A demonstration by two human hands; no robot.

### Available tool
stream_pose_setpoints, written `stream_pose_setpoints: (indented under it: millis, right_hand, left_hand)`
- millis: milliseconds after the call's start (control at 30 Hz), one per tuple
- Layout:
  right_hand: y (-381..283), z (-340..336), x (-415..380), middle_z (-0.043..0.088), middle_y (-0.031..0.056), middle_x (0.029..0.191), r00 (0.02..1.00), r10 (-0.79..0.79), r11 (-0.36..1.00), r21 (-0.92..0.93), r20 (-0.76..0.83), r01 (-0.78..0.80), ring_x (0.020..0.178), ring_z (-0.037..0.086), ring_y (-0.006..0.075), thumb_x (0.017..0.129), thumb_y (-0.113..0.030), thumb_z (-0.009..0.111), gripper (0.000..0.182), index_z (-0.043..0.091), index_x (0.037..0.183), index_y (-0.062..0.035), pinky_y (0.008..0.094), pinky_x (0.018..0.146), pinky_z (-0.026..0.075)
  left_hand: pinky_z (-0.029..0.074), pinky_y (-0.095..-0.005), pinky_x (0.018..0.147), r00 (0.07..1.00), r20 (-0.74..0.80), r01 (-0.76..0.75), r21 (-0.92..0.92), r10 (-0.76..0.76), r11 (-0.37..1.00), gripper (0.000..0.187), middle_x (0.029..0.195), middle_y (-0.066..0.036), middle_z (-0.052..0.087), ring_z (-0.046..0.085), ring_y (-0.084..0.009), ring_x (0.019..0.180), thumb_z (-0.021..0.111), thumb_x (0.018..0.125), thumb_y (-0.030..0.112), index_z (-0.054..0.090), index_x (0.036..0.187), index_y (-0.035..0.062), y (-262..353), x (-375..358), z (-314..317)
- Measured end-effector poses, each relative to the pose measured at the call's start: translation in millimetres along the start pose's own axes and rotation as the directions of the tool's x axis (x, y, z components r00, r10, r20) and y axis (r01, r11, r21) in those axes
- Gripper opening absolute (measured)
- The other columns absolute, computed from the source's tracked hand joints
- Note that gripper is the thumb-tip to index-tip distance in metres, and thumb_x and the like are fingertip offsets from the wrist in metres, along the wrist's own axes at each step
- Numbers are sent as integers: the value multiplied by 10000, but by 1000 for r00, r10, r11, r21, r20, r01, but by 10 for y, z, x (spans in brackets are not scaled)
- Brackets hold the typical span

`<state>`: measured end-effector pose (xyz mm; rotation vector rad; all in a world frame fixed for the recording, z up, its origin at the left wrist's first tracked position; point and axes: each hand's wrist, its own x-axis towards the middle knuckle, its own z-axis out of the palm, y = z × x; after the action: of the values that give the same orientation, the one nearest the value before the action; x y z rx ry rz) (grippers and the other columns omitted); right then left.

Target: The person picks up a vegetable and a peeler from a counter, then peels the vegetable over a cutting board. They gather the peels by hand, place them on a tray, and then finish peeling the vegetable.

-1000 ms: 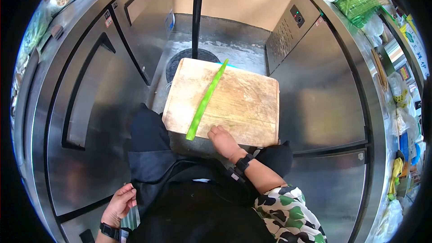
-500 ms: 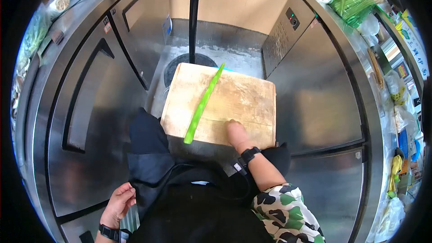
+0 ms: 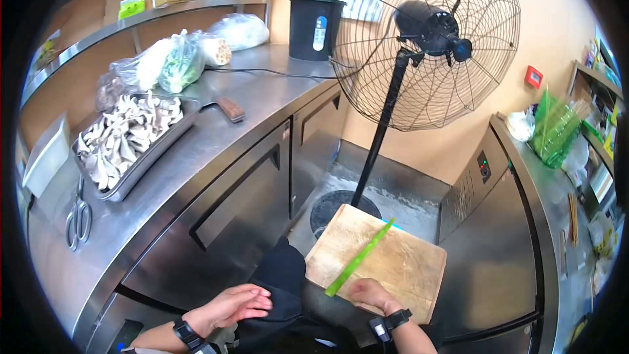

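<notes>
A wooden cutting board sits low in front of my body. Across it lies a long, tapering bright-green vegetable strip, its near end reaching the board's edge. My right hand rests on the near part of the board, just right of that strip. Its fingers are curled in, and what they hold, if anything, is hidden. Over the dark apron at my left thigh, my left hand is held with loosely extended fingers and nothing visible in them.
On the left steel counter stand a tray of sliced mushrooms, scissors, a wooden-handled blade, bagged vegetables and a black bucket. A large standing fan rises behind the board. Another counter runs along the right.
The view has swung left and up, bringing the left counter and fan into sight. My left hand has risen from beside the apron. My right hand stays on the board; the green strip still lies there.
</notes>
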<state>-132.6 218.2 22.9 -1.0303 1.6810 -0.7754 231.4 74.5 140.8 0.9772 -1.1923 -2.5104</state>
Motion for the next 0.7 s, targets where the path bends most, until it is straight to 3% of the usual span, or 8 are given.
stream_pose_setpoints:
  millis: [33,100,133,267,367,467,600,700]
  right_hand:
    - [-526,185,-119,636,68,761,986,-106,967,246,126,72,674,605,159,792,-89,629,70,605,827,-32,316,650,503]
    - [-1333,539,-220,614,47,805,818,-530,806,-165,224,568,755,602,155,809,-66,620,111,593,914,-42,301,688,494]
    - [-1561,711,-201,616,91,851,691,-653,649,-242,309,721,791,616,251,806,-78,626,116,601,916,-50,334,703,499]
    - [-2056,1183,-280,608,122,988,511,-703,400,-318,494,859,939,592,305,854,-187,600,248,615,1065,-58,379,818,485]
    - [-2163,1287,-272,613,116,1023,452,-675,438,-176,583,881,997,575,296,839,-162,615,242,619,1051,-45,371,868,470]
    - [-2156,1270,-251,612,115,1045,264,-812,229,-131,521,964,999,575,291,832,-129,623,209,629,1022,-42,357,872,470]
    - [-2020,893,-184,650,48,897,586,-629,688,14,511,725,829,622,144,863,-97,629,128,647,964,-20,261,755,492]
    - [-1761,656,-168,644,46,922,761,-575,817,265,301,512,876,613,112,885,-52,596,89,639,945,-2,254,804,502]
  left_hand:
    - [422,-430,997,990,88,121,-161,-108,979,380,1191,-182,550,531,-300,1135,438,979,300,509,1179,-15,-61,72,19]
    - [311,-471,1087,943,254,300,-369,-215,880,469,1317,-221,456,419,-351,1257,379,984,364,447,1250,-17,-144,157,119]
    - [257,-486,1117,920,321,351,-428,-223,833,512,1357,-237,416,368,-370,1297,358,982,399,426,1275,-15,-176,181,141]
    - [306,-459,1096,955,261,250,-474,-137,844,458,1316,-190,481,441,-341,1249,404,971,370,468,1248,11,-316,61,86]
    - [443,-391,950,941,337,248,-637,-26,730,347,1166,-144,566,545,-257,1098,410,977,298,525,1149,19,-535,-82,-283]
    - [474,-320,833,925,380,256,-624,1,738,237,1027,-101,589,565,-187,961,452,971,235,537,1029,22,-765,-609,-759]
    - [491,-264,721,932,30,340,-414,-361,844,174,857,-34,562,564,-136,780,488,960,174,532,1053,34,-1312,-1929,-1392]
    - [491,-266,732,846,-301,389,-217,-440,896,196,879,-52,573,571,-143,802,502,953,181,539,1065,25,-1269,-2378,-1467]
